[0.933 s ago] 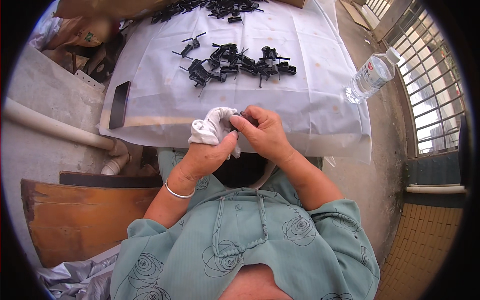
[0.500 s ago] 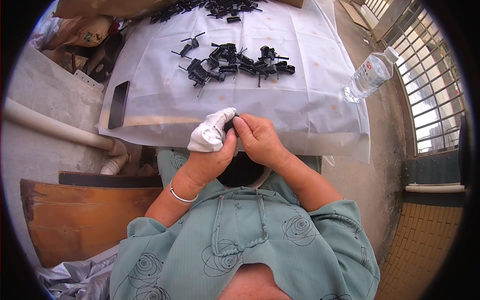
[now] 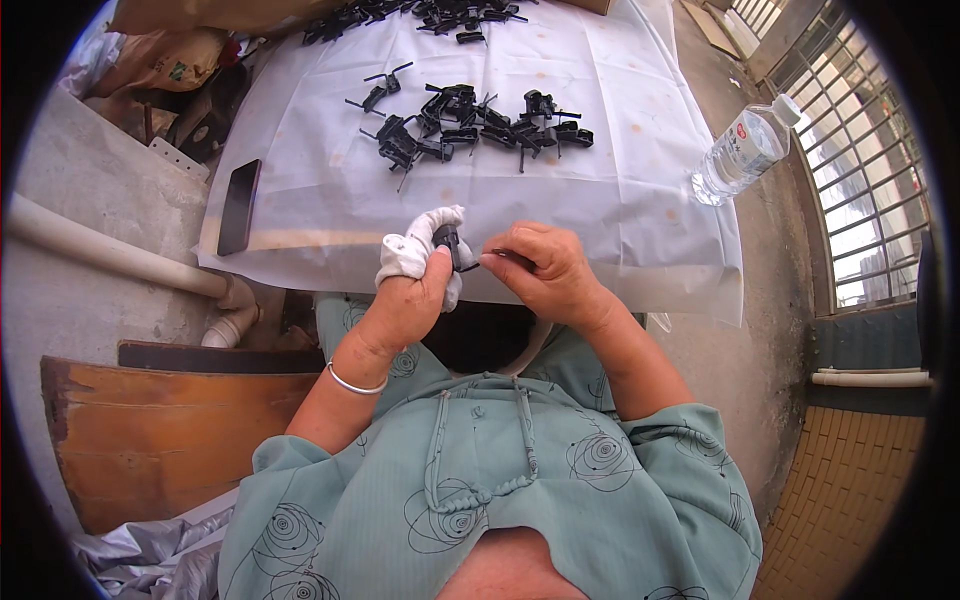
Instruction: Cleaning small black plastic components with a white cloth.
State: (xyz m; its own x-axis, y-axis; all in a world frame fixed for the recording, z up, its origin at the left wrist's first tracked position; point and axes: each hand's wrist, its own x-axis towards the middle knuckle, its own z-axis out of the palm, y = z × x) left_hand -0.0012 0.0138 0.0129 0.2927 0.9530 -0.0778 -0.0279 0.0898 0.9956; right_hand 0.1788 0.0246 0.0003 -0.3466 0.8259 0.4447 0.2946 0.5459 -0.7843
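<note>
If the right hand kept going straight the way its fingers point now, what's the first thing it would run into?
The right hand points leftward at the small black part pinched in the left hand with a white cloth. It would probably meet that part first; the fingertips look almost on it already, though depth is unclear.

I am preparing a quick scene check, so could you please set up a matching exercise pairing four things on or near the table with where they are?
Things:
1. phone
2. water bottle
3. white cloth
4. loose black parts

Places:
A. in the left hand
B. spread over the middle of the white table cover
C. near the table's left edge, lying flat
D. at the table's right edge, lying on its side

Pairs: 1-C, 2-D, 3-A, 4-B
</note>
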